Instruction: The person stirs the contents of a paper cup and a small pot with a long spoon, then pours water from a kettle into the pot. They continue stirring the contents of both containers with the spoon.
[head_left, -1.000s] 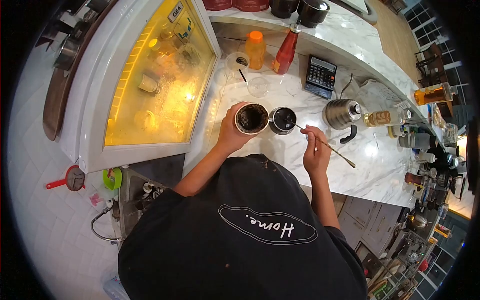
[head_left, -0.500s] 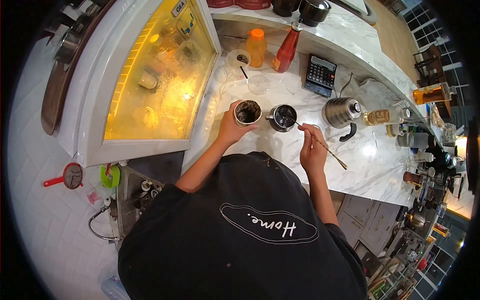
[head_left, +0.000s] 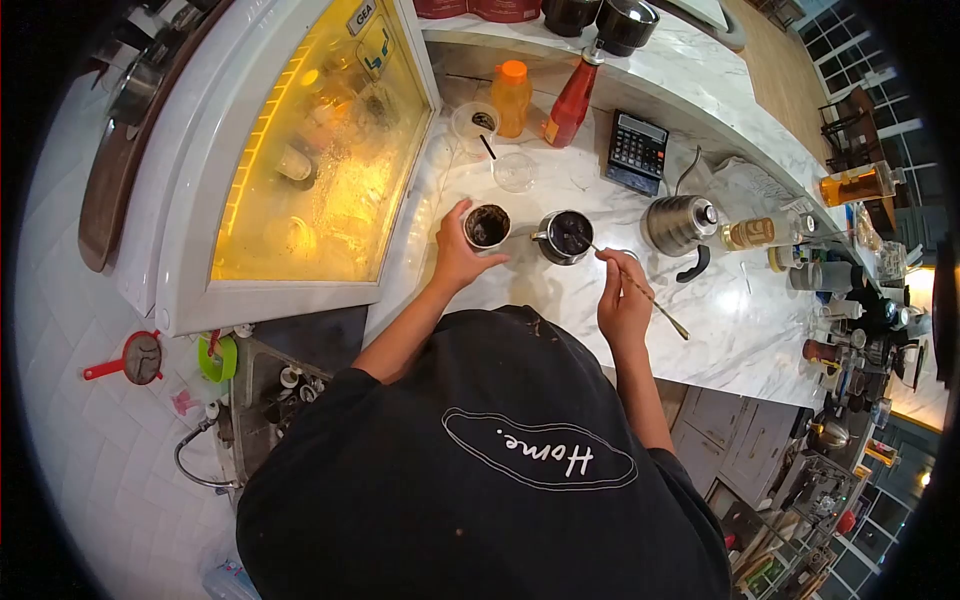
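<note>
My left hand (head_left: 462,255) is at a cup (head_left: 487,227) with dark residue inside, the thumb apart from the fingers and the fingertips at the cup's far left side. To its right on the marble counter stands a metal pitcher (head_left: 562,250) holding dark liquid, its handle pointing left. My right hand (head_left: 626,300) pinches a long twisted spoon (head_left: 660,307), whose lower end dips into the pitcher. The liquid hides the spoon's tip.
Behind are a plastic cup (head_left: 472,124), a clear lid (head_left: 515,173), an orange bottle (head_left: 511,100), a red bottle (head_left: 573,100) and a calculator (head_left: 636,152). A gooseneck kettle (head_left: 680,224) stands right of the pitcher. A glass-door fridge (head_left: 290,290) borders the left.
The cup at my left hand has moved slightly left and looks lower, nearer the counter. My left thumb has come away from its side. My right hand has barely moved.
</note>
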